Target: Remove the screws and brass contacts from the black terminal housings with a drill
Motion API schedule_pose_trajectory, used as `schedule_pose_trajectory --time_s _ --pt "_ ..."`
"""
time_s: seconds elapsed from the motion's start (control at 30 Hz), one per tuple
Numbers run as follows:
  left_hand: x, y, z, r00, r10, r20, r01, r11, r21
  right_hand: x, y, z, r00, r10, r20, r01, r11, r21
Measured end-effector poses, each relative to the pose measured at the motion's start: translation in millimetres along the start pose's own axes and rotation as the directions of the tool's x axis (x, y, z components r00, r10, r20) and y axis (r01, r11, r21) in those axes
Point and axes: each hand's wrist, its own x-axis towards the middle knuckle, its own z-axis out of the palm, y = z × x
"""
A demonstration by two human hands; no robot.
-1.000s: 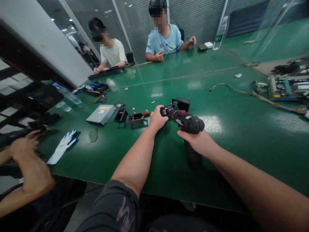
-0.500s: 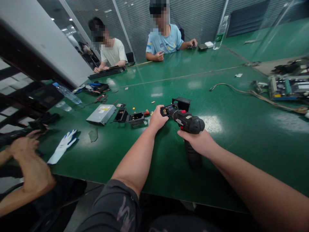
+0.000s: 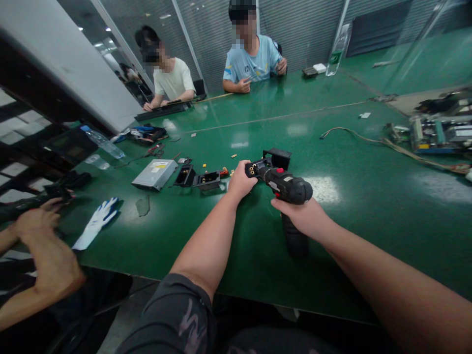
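My right hand [image 3: 300, 214] is wrapped round the grip of a black cordless drill [image 3: 289, 186] with red parts. The drill's front end points away from me, up against a black plastic housing [image 3: 252, 169] with brass-coloured contacts. My left hand [image 3: 241, 183] grips that housing at its left side and holds it on the table; some of its fingers are hidden. A black box-shaped part [image 3: 279, 158] stands just behind the housing. Left of my left hand lie two open black plastic boxes, the nearer one [image 3: 207, 181] beside the farther one [image 3: 185, 175], with small brass-coloured pieces around them.
On the green table [image 3: 206, 231] are a grey disc drive [image 3: 155, 174], a white-and-blue glove [image 3: 96, 223] and a plastic bottle [image 3: 103, 142]. Circuit boards [image 3: 438, 132] with cables lie at the right. A co-worker's arms [image 3: 40, 236] are at the left; two people sit across the table.
My hands, the drill and the housing stay in place. Across the table, the person in the light blue shirt has drawn one hand back from the table towards the body.
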Motion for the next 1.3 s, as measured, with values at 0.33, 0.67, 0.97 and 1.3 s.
schedule_pose_trajectory --time_s 0.33,0.67,0.97,1.3 --pt "0 1 -0.8 1.000 -0.019 0.004 0.019 1.000 0.007 -1 4 1 1.000 0.010 -0.027 -0.010 1.000 -0.004" --pt "0 -1 -4.7 0.999 0.016 0.033 -0.015 1.000 -0.009 -1 1 0 0.999 0.034 -0.007 -0.034 0.999 0.025" --pt "1 -1 -5.7 0.999 0.035 0.040 -0.035 0.999 0.006 0 0 0 1.000 0.026 -0.016 -0.026 1.000 0.015" --pt "-8 8 -4.0 0.997 0.053 -0.064 -0.038 0.978 0.207 2 2 0 1.000 -0.026 0.012 0.026 0.999 0.028"
